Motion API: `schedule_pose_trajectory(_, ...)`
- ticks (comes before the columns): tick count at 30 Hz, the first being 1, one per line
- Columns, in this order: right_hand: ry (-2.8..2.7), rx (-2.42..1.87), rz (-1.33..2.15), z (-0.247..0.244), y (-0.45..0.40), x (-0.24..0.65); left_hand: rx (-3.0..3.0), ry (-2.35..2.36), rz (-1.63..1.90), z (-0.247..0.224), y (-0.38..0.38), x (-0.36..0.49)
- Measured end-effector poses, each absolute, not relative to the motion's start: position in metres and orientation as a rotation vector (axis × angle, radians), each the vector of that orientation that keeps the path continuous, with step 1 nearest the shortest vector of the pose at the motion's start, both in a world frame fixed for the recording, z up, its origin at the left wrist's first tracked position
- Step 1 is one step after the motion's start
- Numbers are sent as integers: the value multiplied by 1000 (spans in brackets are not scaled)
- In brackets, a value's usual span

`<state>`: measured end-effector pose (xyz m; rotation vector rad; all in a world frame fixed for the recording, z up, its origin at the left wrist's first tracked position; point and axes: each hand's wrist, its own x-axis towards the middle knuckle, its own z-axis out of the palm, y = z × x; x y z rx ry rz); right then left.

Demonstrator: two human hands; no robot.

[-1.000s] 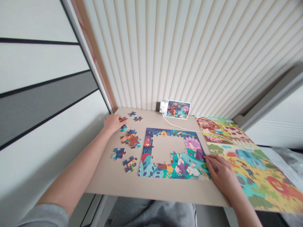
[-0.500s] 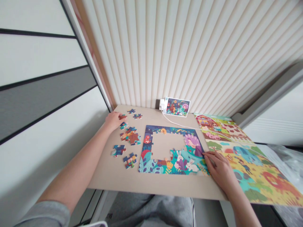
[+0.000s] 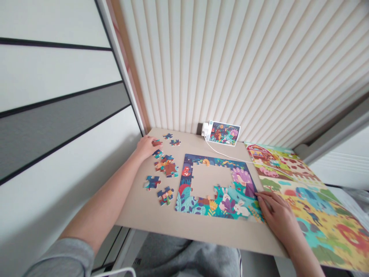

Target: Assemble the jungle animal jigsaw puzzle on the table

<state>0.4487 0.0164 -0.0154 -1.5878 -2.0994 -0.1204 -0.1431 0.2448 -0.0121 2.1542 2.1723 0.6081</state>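
At the table's far left, my left hand has its fingers closed on a reddish-brown jigsaw piece, partly hidden under the fingertips. Loose jigsaw pieces lie just in front of that hand, some overlapping, and a blue one sits beyond it. A partly assembled jigsaw puzzle with rabbits and a peacock lies mid-table, its centre showing bare tabletop. My right hand lies with fingers stretched out, fingertips touching the puzzle's right edge.
A small picture card leans by a white charger plug. The charger's white cable runs rightward over two finished-looking picture puzzles, a farm and an animal scene. Behind stands a pleated curtain.
The whole view has shifted, so the table and hands appear further right. Both hands keep their places, the left at the reddish-brown piece and the right at the puzzle's edge.
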Motion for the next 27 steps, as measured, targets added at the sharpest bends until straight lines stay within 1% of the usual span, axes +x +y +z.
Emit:
schedule_pose_trajectory(11,-2148,-1563,-206,-16,13,453,2181,2326,490,5,226,-127)
schedule_pose_trajectory(19,-2156,-1476,-416,-8,4,455,2155,2419,419,7,218,-119)
schedule_pose_trajectory(23,-2178,-1444,-481,6,7,454,2175,2459,398,7,216,-117)
schedule_pose_trajectory(27,-2277,-1377,-478,35,32,442,2219,2481,344,8,215,-114)
